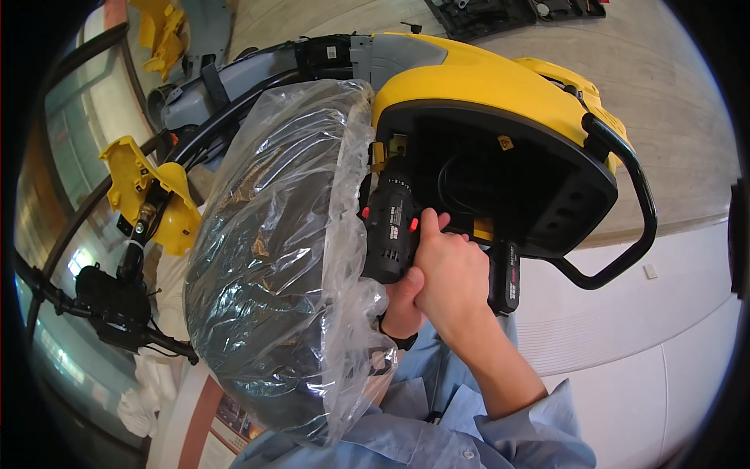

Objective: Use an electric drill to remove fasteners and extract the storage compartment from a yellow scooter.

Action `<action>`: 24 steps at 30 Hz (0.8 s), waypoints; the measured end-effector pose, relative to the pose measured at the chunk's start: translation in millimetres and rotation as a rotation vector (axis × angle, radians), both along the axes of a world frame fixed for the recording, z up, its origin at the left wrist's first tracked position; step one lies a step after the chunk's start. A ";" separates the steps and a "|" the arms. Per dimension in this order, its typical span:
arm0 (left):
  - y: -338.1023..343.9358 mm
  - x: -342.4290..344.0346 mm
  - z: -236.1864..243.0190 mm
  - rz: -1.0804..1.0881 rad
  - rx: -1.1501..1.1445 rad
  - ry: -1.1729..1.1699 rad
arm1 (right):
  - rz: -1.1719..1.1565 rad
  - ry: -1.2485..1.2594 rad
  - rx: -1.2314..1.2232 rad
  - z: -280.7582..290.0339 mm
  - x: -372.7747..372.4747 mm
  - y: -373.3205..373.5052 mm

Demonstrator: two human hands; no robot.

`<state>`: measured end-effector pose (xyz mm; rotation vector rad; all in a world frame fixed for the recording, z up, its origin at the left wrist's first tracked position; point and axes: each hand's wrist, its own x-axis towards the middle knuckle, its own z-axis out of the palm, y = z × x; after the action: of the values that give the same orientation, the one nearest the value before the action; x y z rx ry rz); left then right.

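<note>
A black cordless drill (388, 227) with red buttons is in my right hand (453, 273), whose fingers wrap its handle. Its battery (504, 277) sticks out past that hand. My left hand (402, 306) is closed against the drill's rear end beside the right hand; most of its fingers are hidden. The drill's front end reaches into the black storage compartment (539, 176) of a yellow scooter body (484, 78), near a small yellow metal bracket (379, 156). Left of the drill stands the raised seat (273, 273) in clear plastic wrap, which covers part of my left forearm.
Handlebars (117, 309) with a loose-looking yellow cover (152, 195) stand at the left. A black grab rail (644, 203) curves around the scooter's right end. An open black tool case (500, 16) and yellow panels (160, 35) lie on the floor beyond. Glass doors line the left.
</note>
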<state>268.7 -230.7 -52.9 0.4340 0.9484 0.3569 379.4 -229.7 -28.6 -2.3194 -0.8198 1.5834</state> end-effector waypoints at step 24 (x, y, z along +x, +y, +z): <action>2.5 2.9 7.0 0.048 -0.092 -0.039 | 0.003 -0.030 0.009 6.2 8.9 1.3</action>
<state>271.6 -228.2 -45.9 0.3198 0.9349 0.3624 388.2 -228.4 -22.4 -2.3427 -0.8350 1.5465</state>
